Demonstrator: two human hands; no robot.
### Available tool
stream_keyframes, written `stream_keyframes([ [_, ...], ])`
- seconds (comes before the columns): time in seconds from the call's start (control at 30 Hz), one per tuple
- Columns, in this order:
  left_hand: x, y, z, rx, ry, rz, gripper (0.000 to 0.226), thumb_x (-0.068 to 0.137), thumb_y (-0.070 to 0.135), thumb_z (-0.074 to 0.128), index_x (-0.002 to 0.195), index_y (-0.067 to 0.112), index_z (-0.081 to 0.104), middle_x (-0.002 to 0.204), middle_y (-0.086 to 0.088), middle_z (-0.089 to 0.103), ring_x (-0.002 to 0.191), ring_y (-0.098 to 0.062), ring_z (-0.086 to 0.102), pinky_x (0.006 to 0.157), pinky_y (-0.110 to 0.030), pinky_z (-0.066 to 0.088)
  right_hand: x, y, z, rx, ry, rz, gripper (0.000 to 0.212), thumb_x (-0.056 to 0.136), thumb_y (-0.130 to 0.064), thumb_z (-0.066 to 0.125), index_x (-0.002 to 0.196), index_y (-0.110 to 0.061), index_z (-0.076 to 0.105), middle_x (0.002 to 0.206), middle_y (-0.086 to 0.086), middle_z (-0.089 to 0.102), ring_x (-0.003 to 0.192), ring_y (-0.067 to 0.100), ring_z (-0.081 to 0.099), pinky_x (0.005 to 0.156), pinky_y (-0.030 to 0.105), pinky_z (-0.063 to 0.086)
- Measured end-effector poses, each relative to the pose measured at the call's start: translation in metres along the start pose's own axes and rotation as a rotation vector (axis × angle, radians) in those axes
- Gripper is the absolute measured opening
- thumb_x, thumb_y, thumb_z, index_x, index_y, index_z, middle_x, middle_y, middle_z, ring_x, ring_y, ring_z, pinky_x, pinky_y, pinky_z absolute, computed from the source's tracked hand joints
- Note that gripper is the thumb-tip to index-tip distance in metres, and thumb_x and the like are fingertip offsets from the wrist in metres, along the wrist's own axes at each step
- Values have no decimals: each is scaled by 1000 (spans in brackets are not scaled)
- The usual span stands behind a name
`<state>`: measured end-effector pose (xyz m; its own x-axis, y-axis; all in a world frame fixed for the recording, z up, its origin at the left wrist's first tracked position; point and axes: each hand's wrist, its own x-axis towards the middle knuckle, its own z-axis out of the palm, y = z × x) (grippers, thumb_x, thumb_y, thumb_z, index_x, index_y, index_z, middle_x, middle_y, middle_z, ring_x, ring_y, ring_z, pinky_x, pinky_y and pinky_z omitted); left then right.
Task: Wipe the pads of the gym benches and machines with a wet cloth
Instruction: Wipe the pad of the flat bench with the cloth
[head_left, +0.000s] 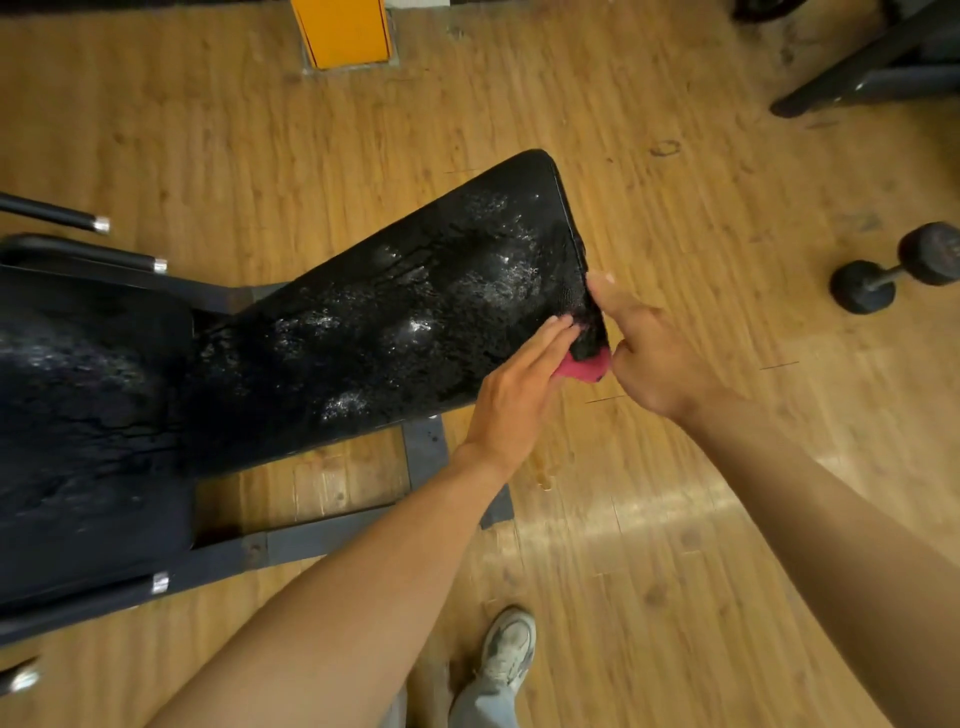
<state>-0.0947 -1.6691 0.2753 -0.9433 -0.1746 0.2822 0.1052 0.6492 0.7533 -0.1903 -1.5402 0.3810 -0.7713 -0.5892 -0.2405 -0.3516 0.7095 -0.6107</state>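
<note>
Both hands at near-right corner of bench pad: left hand flat, fingers straight on pink cloth; right hand pinching cloth edge. Pad's long axis toward far-left.

open wood floor right of bench pad, dumbbell far right, bench frame below

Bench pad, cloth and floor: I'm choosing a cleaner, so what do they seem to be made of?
The bench pad looks like black vinyl or leatherette, cracked and flaking, with wet glints. The cloth at its corner looks like soft terry or microfibre, pink and dark; the fibre is unclear. The floor looks like glossy wood-look plank, laminate or real wood, judging by grain and seams.
</note>
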Motion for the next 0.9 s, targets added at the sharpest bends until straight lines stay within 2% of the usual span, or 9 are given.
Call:
stream_keyframes([
  [0.07,-17,-11,-4,25,7,17,65,91,-17,62,150,7,51,159,-1,45,148,-12,39,121,-27,33,-1,5,12,-60,-51,-25,76,88,17,37,159,-8,29,167,11,22,156,17,14,127,28,13],
  [0.17,-16,-14,-6,58,-6,8,65,93,-17,59,151,9,49,160,0,43,150,-11,36,121,-21,30,-3,7,23,-89,-64,-42,71,91,11,39,159,-4,26,170,4,12,157,14,5,122,19,8],
  [0.3,27,-16,-9,81,12,43,60,95,-15,56,149,10,52,157,-3,48,149,-13,37,118,-29,39,2,12,28,-125,15,9,81,89,11,39,163,-14,16,171,-2,4,155,14,14,120,30,27],
  [0.37,53,-18,-9,91,48,6,58,95,-14,54,149,8,53,157,-7,48,147,-16,40,116,-34,43,6,14,30,-93,54,47,84,91,9,39,164,-22,11,171,-4,2,152,9,18,112,20,30],
  [0.43,68,-22,-6,93,80,-6,59,94,-15,54,148,6,52,158,-8,46,147,-18,40,116,-33,42,7,19,33,-81,79,35,86,89,11,39,164,-19,12,171,-3,2,148,-2,13,106,-1,14],
  [0.47,67,-24,-6,95,79,17,60,93,-17,55,148,6,52,158,-8,46,148,-17,39,118,-30,39,7,21,35,-96,92,25,85,88,12,40,163,-16,14,171,-3,2,147,-6,8,105,-4,8],
  [0.67,-18,-46,-19,54,16,140,62,89,-18,63,145,7,57,153,-4,52,144,-16,46,118,-29,39,-4,27,65,-321,147,-127,67,94,3,48,158,-8,32,170,-5,8,156,10,-7,117,16,13],
  [0.77,8,-48,-13,61,50,145,59,91,-15,61,145,8,57,151,-5,55,141,-17,49,115,-29,43,-4,26,76,-301,224,-131,65,98,-1,47,159,-5,27,171,1,10,157,13,-8,121,13,2],
  [0.9,64,-52,-11,124,117,150,58,90,-12,62,143,13,60,145,-4,61,131,-17,60,104,-37,53,1,28,89,-365,335,-100,65,105,-21,48,161,-4,20,171,3,9,158,15,-7,129,34,7],
])
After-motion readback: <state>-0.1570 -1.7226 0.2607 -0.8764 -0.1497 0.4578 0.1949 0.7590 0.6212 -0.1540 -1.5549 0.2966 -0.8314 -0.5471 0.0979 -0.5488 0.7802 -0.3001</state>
